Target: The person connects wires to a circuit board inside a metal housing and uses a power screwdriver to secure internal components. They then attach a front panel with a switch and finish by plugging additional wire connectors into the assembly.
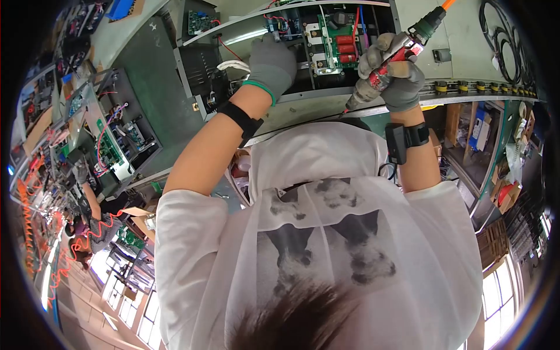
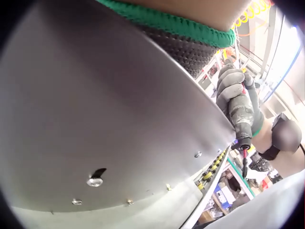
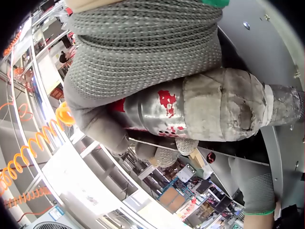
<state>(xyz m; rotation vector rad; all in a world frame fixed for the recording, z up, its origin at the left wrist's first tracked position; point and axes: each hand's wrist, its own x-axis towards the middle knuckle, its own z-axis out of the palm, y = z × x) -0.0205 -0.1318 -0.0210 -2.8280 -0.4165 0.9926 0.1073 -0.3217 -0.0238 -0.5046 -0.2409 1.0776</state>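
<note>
My right hand (image 1: pixel 402 76), in a grey glove, grips a power screwdriver (image 1: pixel 363 94) with worn red paint. Its bit points down and toward my body, on the near side of an open metal chassis (image 1: pixel 326 92). The same screwdriver (image 3: pixel 224 105) fills the middle of the right wrist view, fingers wrapped round its barrel. My gloved left hand (image 1: pixel 272 64) reaches over the chassis's near wall into its inside, left of a green circuit board (image 1: pixel 328 44) with red cylindrical parts. Its fingertips are hidden, and I cannot tell whether they hold anything. In the left wrist view the outer metal wall (image 2: pixel 119 129) covers most of that hand.
White cables (image 1: pixel 233 66) and a thin red wire lie inside the chassis, left of the left hand. A black cable coil (image 1: pixel 496 46) lies at the bench's far right. Another open chassis (image 1: pixel 125 125) stands at left, with a person behind it. Yellow-black rollers (image 1: pixel 464 87) line the bench edge.
</note>
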